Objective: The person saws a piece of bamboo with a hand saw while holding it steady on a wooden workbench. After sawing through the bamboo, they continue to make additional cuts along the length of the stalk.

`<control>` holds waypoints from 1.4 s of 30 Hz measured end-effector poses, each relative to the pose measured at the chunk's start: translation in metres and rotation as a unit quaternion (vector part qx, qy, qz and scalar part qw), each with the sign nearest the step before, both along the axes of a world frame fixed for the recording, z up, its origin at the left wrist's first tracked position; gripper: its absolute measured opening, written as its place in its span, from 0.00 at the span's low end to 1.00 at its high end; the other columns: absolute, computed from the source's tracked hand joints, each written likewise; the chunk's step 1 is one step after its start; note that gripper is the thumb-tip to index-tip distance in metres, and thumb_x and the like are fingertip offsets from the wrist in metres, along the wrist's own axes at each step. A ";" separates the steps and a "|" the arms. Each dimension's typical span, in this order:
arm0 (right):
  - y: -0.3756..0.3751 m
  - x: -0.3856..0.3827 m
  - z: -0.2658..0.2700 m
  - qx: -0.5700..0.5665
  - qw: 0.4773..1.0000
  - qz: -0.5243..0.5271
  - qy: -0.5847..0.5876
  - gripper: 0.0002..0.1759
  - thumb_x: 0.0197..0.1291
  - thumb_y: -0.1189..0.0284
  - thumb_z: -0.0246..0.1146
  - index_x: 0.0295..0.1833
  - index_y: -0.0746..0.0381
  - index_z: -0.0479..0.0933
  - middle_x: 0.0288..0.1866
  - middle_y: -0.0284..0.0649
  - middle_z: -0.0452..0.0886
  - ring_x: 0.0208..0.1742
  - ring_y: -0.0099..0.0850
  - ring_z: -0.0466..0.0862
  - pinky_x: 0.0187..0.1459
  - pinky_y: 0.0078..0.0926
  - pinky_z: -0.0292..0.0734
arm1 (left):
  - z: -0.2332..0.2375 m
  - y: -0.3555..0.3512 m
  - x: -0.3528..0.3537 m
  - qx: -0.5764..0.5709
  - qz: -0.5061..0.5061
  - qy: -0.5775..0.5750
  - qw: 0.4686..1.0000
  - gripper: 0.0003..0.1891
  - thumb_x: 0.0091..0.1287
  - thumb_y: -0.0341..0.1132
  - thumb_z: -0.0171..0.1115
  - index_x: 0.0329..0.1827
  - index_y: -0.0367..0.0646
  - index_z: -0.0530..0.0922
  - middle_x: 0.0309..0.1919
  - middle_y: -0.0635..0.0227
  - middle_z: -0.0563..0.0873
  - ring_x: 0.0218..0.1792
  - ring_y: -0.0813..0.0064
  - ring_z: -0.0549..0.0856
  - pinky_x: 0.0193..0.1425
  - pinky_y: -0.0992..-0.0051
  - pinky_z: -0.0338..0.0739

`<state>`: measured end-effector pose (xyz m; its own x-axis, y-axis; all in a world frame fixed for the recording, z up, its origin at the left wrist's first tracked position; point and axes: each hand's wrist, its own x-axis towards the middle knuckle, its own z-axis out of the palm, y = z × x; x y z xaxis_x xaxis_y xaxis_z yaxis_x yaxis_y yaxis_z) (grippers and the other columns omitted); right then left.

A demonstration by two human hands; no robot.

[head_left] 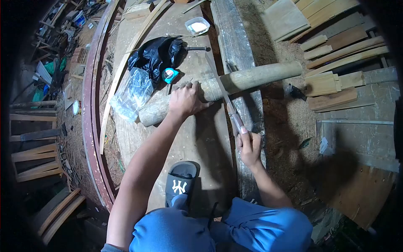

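Note:
A thick, pale, slightly bent log [264,78] lies crosswise over the planks in front of me. My left hand [183,99] grips it from above, left of the middle, fingers curled over the far side. In my right hand [250,147] is the handle of a saw [223,89], its long narrow blade lying across the log and pointing away from me. I cannot make out the teeth or how deep the blade sits. Just beyond my left hand are a teal tape measure [169,75], a black plastic bag [157,54] and a clear plastic bag [135,92].
A hammer-like tool [197,48] pokes out by the black bag. Farther off stands a plastic tub [197,26] with white contents. A sandalled foot [181,180] rests on the board. Long curved timbers [94,84] run along the left; stacked planks [331,84] lie right.

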<state>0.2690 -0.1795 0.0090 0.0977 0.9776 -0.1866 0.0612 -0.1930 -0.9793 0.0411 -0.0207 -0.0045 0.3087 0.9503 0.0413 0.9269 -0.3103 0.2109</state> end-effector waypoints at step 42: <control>0.001 -0.011 0.011 0.000 0.999 -0.003 -0.047 0.34 0.82 0.57 0.53 0.18 0.61 0.67 0.13 0.28 0.66 0.15 0.19 0.67 0.21 0.24 0.56 | -0.003 0.030 -0.010 -0.061 -0.010 0.007 0.998 0.38 0.50 0.64 0.80 0.51 0.41 0.80 0.45 0.50 0.90 0.46 0.48 0.91 0.48 0.52 0.85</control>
<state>0.2580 -0.1784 0.0204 0.1206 0.9769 -0.1765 0.1512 -0.1938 -0.9693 0.0314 0.0096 -0.0072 0.3276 0.9415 -0.0792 0.9239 -0.3017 0.2352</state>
